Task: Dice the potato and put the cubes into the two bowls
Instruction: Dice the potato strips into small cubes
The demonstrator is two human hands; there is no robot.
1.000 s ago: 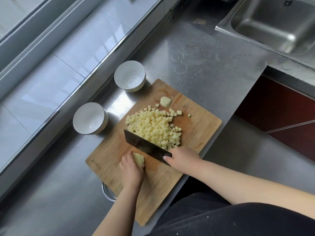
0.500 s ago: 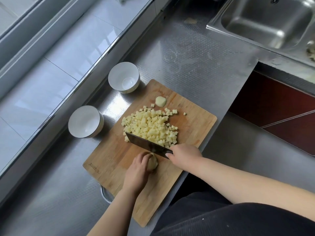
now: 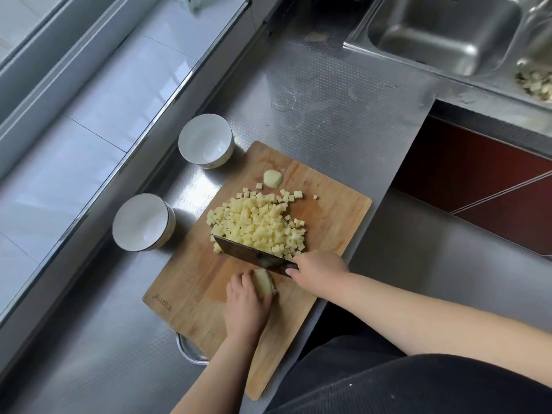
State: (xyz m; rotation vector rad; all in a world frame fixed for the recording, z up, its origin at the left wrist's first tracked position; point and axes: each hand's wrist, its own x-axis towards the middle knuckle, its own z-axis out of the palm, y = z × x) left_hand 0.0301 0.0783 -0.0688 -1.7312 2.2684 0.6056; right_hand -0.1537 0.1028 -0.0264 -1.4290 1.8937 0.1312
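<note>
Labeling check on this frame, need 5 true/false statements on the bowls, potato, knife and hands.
1. Both bowls hold potato cubes. False: both are empty; the cubes lie piled on the cutting board.
2. The right hand grips the knife. True.
3. The left hand holds a potato piece on the board. True.
4. The bowls stand on the board. False: they stand on the counter beside it.
5. A small potato end lies apart from the pile. True.
</note>
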